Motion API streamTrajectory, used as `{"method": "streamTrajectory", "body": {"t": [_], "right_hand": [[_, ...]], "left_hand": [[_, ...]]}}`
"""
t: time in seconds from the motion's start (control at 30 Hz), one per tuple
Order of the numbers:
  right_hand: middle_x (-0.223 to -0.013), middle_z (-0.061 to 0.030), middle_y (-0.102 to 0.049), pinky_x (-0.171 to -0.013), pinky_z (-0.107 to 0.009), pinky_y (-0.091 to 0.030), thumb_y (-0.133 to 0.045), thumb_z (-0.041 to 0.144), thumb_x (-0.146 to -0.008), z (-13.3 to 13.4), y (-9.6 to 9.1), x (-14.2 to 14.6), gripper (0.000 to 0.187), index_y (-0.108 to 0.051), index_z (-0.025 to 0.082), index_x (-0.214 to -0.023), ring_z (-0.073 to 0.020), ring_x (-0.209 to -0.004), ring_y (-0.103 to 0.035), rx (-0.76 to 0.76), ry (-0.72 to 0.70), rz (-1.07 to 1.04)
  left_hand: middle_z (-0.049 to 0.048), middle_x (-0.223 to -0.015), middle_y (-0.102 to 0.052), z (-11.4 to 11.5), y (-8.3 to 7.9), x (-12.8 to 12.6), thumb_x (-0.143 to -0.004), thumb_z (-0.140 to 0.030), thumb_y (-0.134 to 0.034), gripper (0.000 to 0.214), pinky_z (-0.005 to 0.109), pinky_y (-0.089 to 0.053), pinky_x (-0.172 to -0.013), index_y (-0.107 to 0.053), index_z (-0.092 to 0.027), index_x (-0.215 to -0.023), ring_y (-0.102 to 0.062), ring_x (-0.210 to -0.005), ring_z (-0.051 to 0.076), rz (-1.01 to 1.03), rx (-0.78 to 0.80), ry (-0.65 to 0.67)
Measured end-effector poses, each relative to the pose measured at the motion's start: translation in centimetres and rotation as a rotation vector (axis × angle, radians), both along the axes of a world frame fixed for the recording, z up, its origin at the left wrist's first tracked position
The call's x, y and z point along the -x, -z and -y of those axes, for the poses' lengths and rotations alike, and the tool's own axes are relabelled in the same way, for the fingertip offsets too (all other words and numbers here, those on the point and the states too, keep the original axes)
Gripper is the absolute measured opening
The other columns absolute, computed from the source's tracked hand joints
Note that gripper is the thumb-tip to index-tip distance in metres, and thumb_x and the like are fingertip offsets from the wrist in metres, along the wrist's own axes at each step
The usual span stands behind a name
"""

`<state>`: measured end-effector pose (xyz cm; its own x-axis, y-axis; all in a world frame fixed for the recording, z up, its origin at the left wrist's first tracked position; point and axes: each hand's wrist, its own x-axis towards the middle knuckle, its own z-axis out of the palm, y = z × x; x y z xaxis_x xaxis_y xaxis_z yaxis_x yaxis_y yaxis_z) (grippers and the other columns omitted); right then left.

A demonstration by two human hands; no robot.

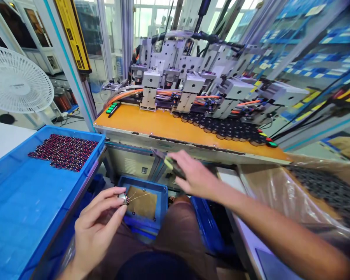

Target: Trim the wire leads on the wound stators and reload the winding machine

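Between the thumb and fingertips of my left hand (100, 221) is a small silvery round part (123, 197), with thin copper-coloured wires (140, 195) sticking out to the right. My right hand (195, 175) is wrapped round pliers or cutters (175, 166) with dark and yellow-green handles. Their jaws point up and left, apart from the part, and look slightly blurred. Below the wires, a blue tray (167, 194) stands low down, lined with brown card and holding a few small dark bits.
At left, a large blue tray (23, 194) holds many small dark-red parts (67, 151). A machine (189, 83) stands on the orange bench top (163, 122), beside rows of black round parts (227, 128). Plastic-lined box (265, 186) at right; white fan (17, 81) at far left.
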<state>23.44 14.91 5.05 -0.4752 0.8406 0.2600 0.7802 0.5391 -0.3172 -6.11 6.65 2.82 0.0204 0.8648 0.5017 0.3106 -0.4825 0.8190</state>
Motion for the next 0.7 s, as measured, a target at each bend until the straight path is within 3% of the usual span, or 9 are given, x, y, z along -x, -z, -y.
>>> {"method": "streamTrajectory", "body": {"t": [0.07,0.17,0.27,0.33,0.43,0.7], "right_hand": [[-0.099,-0.007,-0.06,-0.072,-0.03,-0.054,-0.057,0.006,-0.073,4.0,2.3,1.0,0.052,-0.049,0.019,-0.123,-0.0189,-0.08,-0.061,0.184,-0.063,-0.266],[-0.102,-0.0049,-0.062,-0.078,-0.028,-0.055,-0.054,0.004,-0.08,9.0,4.8,2.9,0.06,-0.041,0.025,-0.135,-0.0157,-0.087,-0.063,0.446,-0.187,-0.585],[-0.115,-0.0076,-0.059,-0.086,-0.032,-0.056,-0.05,0.0,-0.082,11.5,5.7,4.5,0.079,-0.024,0.031,-0.15,-0.0139,-0.095,-0.064,0.655,-0.376,-0.89],[-0.123,-0.0095,-0.056,-0.096,-0.04,-0.054,-0.05,-0.003,-0.079,11.8,5.7,5.1,0.085,-0.024,0.032,-0.152,-0.016,-0.106,-0.063,0.745,-0.471,-1.028],[-0.122,-0.0101,-0.057,-0.103,-0.046,-0.049,-0.052,-0.005,-0.073,11.4,5.3,5.5,0.088,-0.031,0.028,-0.151,-0.0193,-0.113,-0.061,0.773,-0.5,-1.105],[-0.112,-0.0065,-0.06,-0.084,-0.039,-0.056,-0.053,-0.001,-0.07,10.7,5.1,6.4,0.089,-0.035,0.032,-0.151,-0.0155,-0.091,-0.061,0.73,-0.494,-1.118]], "left_hand": [[0.0036,-0.114,-0.074,-0.2,0.1,-0.3,-0.082,-0.007,-0.072,0.026,0.025,-0.061,-0.085,-0.074,-0.025,-0.1,-0.072,-0.102,0.017,-0.001,-0.01,0.012],[0.0034,-0.114,-0.074,-0.4,0.0,-0.5,-0.081,-0.006,-0.072,0.027,0.024,-0.061,-0.084,-0.074,-0.025,-0.1,-0.072,-0.102,0.017,-0.015,-0.019,0.017],[0.0034,-0.115,-0.074,-0.6,-0.2,-0.8,-0.081,-0.005,-0.072,0.027,0.024,-0.06,-0.084,-0.074,-0.024,-0.1,-0.071,-0.103,0.017,-0.032,-0.029,0.023],[0.0034,-0.115,-0.073,-0.6,-0.3,-0.9,-0.08,-0.003,-0.072,0.029,0.024,-0.06,-0.085,-0.073,-0.024,-0.1,-0.071,-0.104,0.016,-0.038,-0.037,0.031],[0.0032,-0.115,-0.073,-0.5,-0.3,-1.0,-0.08,-0.001,-0.071,0.031,0.023,-0.06,-0.087,-0.073,-0.023,-0.101,-0.071,-0.104,0.015,-0.041,-0.056,0.046],[0.0039,-0.116,-0.073,0.0,-0.4,-0.6,-0.08,0.0,-0.07,0.031,0.024,-0.059,-0.091,-0.073,-0.022,-0.102,-0.071,-0.104,0.015,-0.051,-0.049,0.065]]}}
